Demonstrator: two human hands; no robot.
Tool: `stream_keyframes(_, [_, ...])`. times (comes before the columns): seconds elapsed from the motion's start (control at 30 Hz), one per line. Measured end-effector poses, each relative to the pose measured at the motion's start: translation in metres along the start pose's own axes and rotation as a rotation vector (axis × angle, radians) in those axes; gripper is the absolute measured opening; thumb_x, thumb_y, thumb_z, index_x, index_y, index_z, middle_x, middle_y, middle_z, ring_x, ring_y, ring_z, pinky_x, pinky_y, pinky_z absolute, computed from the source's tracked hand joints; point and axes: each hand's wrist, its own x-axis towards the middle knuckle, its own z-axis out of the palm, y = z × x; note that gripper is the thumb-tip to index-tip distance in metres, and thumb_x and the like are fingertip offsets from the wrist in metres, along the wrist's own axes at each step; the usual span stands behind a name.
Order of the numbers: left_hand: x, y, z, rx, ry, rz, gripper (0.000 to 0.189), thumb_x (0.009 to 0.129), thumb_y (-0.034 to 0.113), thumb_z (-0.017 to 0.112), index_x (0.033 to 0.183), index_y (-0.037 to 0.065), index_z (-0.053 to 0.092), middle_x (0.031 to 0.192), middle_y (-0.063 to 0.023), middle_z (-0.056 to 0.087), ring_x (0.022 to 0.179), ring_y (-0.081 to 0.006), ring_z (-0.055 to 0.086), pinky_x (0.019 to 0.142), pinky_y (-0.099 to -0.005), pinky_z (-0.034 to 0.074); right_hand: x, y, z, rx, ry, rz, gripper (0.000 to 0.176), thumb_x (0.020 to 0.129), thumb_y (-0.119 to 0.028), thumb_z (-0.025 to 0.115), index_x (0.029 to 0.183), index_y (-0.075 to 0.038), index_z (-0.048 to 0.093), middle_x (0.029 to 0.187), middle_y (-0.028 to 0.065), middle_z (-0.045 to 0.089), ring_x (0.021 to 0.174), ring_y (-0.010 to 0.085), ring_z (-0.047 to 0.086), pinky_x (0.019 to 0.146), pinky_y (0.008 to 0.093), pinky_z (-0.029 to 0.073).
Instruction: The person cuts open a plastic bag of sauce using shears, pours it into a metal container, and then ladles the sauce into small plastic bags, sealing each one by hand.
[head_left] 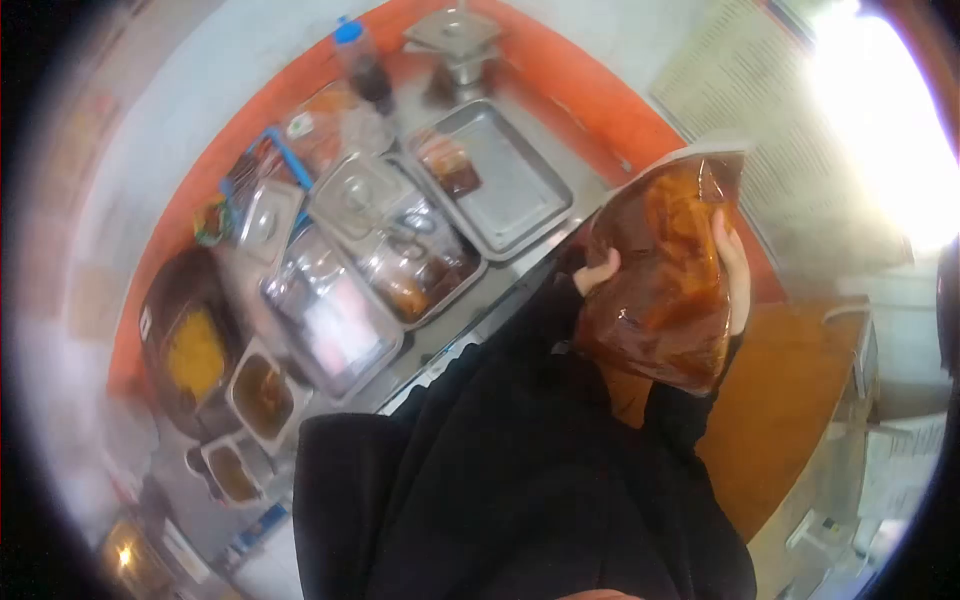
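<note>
Between my two hands is a large clear plastic bag (655, 280) full of dark reddish-brown liquid with orange-brown pieces in it. My left hand (598, 273) grips its left side, thumb on the front and the other fingers hidden behind. On the bag's right side, my right hand (735, 270) is closed round the edge with its fingers partly in sight. The bag is held up in front of me, its pale upper edge tilted upward to the right. Nearest to it on the counter is a shallow metal tray (505, 180) holding a small packet (448, 165) of reddish-brown food.
Left of the tray, a metal pan (470, 268) holds bagged food under a lid (360, 195). Further left are a clear-wrapped container (345, 325), a dark bowl of yellow food (195, 355) and small sauce pans (262, 395). A blue-capped bottle (362, 65) stands behind.
</note>
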Motion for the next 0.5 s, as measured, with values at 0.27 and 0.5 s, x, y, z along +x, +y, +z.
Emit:
stream_keyframes(0.27, [-0.046, -0.009, -0.023, 0.103, 0.158, 0.164, 0.063, 0.08, 0.043, 0.044, 0.122, -0.001, 0.028, 0.12, -0.0137, 0.038, 0.111, -0.024, 0.037, 0.092, -0.0347, 0.03, -0.019, 0.042, 0.003, 0.253, -0.087, 0.283, 0.037, 0.085, -0.035, 0.041, 0.104, -0.004, 0.047, 0.097, 0.0069, 0.052, 0.084, 0.0173, 0.051, 0.073, 0.0294, 0.042])
stream_keyframes(0.5, [-0.128, -0.032, -0.004, 0.702, 0.308, 0.402, 0.069, 0.079, 0.046, 0.045, 0.123, -0.002, 0.025, 0.125, -0.0167, 0.03, 0.117, -0.0257, 0.027, 0.095, -0.035, 0.023, -0.072, 0.068, 0.067, -0.059, -0.131, -0.069, 0.021, 0.085, -0.019, 0.046, 0.095, -0.002, 0.048, 0.084, 0.003, 0.052, 0.074, 0.0076, 0.048, 0.066, 0.0205, 0.039])
